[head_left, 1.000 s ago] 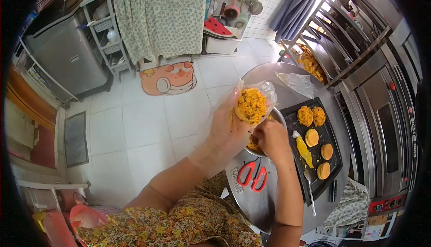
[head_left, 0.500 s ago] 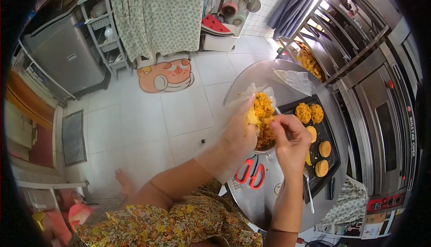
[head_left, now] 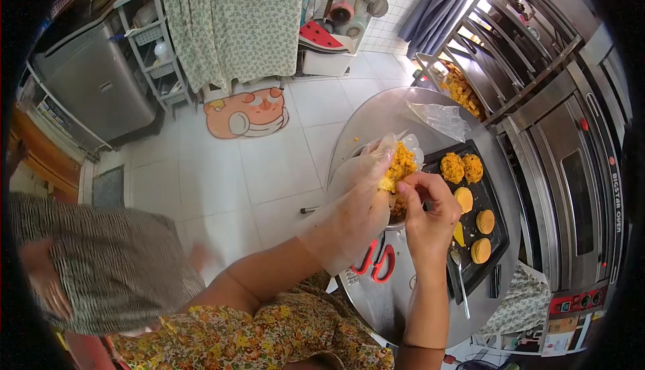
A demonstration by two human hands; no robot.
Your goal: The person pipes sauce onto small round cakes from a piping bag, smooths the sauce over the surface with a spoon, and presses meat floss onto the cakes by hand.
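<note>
My left hand [head_left: 369, 182], in a clear plastic glove, is wrapped round a round cake coated in orange-yellow crumbly topping [head_left: 403, 160]. Thumb and fingers of my right hand [head_left: 430, 202] are pinched together against the cake's near side. Both hands are over a metal bowl [head_left: 396, 225] of the same topping, largely hidden. To their right, a black tray [head_left: 478, 269] bears two coated cakes [head_left: 463, 168], three plain round cakes [head_left: 485, 221] and a yellow piping bag [head_left: 459, 235], partly hidden by my right hand. A spoon [head_left: 461, 282] rests at the tray's edge.
Red-handled scissors [head_left: 384, 264] lie on the round metal table [head_left: 376, 303] near me. A clear plastic bag [head_left: 440, 120] is at its far side. Another person [head_left: 114, 262] stands at the left. An oven [head_left: 571, 182] and a tray rack [head_left: 504, 47] stand at the right.
My right hand has come up out of the bowl to the cake, which my left hand has turned on its side. Another person has come into view at the left.
</note>
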